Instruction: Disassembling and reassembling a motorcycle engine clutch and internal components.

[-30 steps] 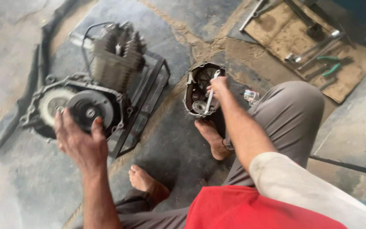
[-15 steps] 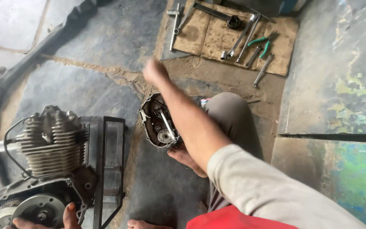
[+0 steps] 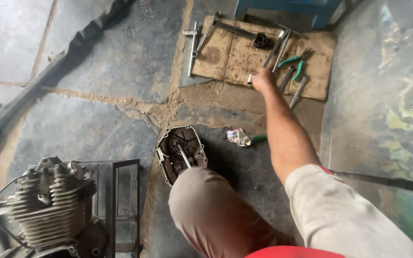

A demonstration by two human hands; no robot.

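Figure: view from the head camera, looking down at a stone floor (image 3: 96, 71). The right hand (image 3: 263, 79) reaches far forward to a cardboard sheet (image 3: 235, 57) that carries loose tools: long sockets and rods (image 3: 279, 48), a T-handle wrench (image 3: 193, 45), and green-handled pliers (image 3: 295, 59). The fingers curl downward at the sheet's near edge, just beside a small socket (image 3: 249, 79); whether they pinch anything cannot be told. The left hand is out of view. An engine cover (image 3: 180, 150) lies open side up near the bent knee (image 3: 206, 191), a thin tool resting inside it. A finned engine (image 3: 48, 200) sits on a metal stand (image 3: 120, 200) at lower left.

Risk, as a judgement: the tools lie close and partly crossed, so a hurried grab may knock neighbours off the sheet; the long stretch may also let the knee nudge the cover and spill its contents.

Change from half a second earlier: the arm has extended from above the cover out to the sheet, and the view has tipped so the tools sit nearer the centre.
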